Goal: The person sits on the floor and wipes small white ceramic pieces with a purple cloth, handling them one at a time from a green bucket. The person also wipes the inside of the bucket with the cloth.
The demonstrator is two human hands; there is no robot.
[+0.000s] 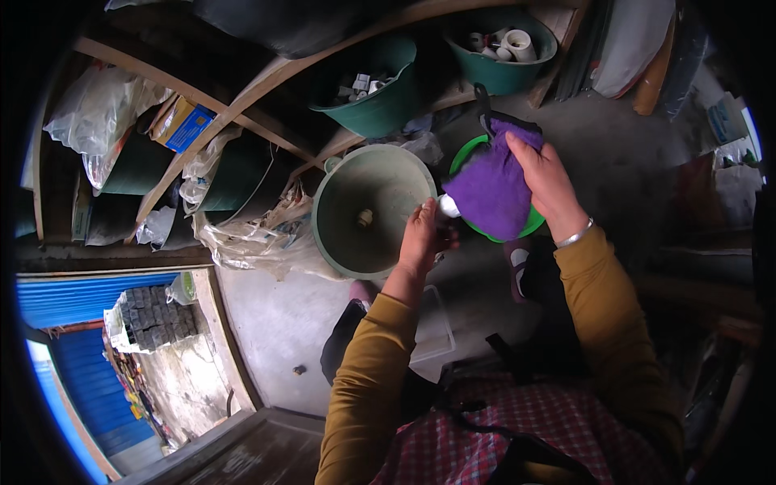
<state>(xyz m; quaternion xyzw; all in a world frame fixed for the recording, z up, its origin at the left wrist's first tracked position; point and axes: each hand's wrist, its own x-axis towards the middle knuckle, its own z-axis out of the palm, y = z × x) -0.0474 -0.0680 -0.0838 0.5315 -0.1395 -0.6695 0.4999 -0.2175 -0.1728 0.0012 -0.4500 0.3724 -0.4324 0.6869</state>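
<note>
My left hand (419,237) grips a small white object (448,206), likely a plastic pipe fitting, at the right rim of a large grey-green tub (339,200). Inside that tub lies a small pale fitting (365,218). A purple cloth (494,188) with dark edging hangs from my right hand (545,176), its left edge against the white object. Behind the cloth stands a bright green basin (533,223), mostly covered, so its contents are hidden.
Green tubs of white fittings, one on the left (370,112) and one on the right (503,70), stand under wooden shelf beams (254,91). Crumpled plastic sheeting (267,242) lies beside the tub. A small dark piece (299,369) is on the concrete floor (267,327). A doorway opens at lower left.
</note>
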